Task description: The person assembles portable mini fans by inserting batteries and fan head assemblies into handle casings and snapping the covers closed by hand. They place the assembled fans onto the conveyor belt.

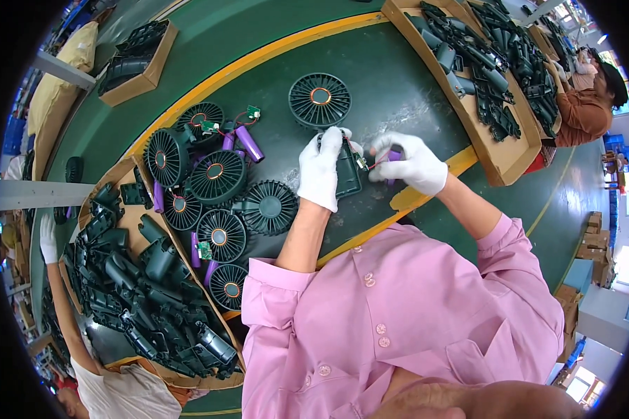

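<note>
My left hand (pixel 319 171), in a white glove, is closed around a dark green plastic handle shell (pixel 349 173). A round fan head (pixel 320 100) lies just beyond my fingertips; the glove hides whether it joins the shell. At the shell's right edge shows a small green circuit board (pixel 360 161) with thin wires. Close by on the right, my right hand (pixel 414 165), also white-gloved, has its fingers closed on a purple cylindrical battery cell (pixel 394 156), partly covered by the fingers. A red wire runs between the board and that hand.
Several fan heads (pixel 217 174) with purple cells (pixel 249 144) and circuit boards lie left. Cardboard boxes of dark plastic shells stand at lower left (pixel 236 334) and upper right (pixel 508 167). A smaller box (pixel 134 92) is far left. Co-workers sit left (pixel 129 391) and right (pixel 586 105).
</note>
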`<state>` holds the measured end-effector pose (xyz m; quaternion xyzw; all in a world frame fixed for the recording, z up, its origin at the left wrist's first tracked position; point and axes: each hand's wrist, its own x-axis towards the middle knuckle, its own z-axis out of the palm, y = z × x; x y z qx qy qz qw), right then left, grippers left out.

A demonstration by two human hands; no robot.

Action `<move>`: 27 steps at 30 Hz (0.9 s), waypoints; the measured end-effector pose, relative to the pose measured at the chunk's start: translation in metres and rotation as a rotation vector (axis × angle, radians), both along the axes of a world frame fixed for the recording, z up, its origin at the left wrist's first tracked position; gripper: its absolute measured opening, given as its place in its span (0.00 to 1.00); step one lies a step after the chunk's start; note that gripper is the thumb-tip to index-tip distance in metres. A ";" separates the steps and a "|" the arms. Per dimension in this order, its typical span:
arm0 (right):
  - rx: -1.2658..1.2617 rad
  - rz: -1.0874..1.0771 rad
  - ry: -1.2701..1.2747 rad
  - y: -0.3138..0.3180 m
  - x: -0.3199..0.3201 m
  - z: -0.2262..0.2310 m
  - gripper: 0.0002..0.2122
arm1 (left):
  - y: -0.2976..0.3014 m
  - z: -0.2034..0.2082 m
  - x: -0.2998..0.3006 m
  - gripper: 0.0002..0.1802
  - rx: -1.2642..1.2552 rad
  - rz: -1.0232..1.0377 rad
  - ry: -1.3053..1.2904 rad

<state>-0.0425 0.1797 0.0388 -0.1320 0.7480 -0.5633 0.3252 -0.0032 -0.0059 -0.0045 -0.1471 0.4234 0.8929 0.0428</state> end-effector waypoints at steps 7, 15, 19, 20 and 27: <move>0.275 0.536 1.224 -0.010 -0.011 0.019 0.18 | 0.001 -0.001 -0.004 0.15 -0.136 -0.147 -0.128; 0.217 0.705 1.407 -0.012 -0.018 0.023 0.15 | -0.003 -0.008 -0.001 0.15 -0.011 -0.202 -0.125; 0.176 0.367 1.202 -0.016 -0.005 0.013 0.15 | 0.001 0.000 0.000 0.22 -0.012 -0.277 -0.105; 0.212 0.248 1.057 -0.018 -0.001 0.011 0.15 | 0.001 0.005 0.002 0.23 0.019 -0.278 -0.138; 0.223 0.180 1.168 -0.028 -0.005 0.009 0.12 | 0.003 0.006 0.002 0.30 0.040 -0.300 -0.166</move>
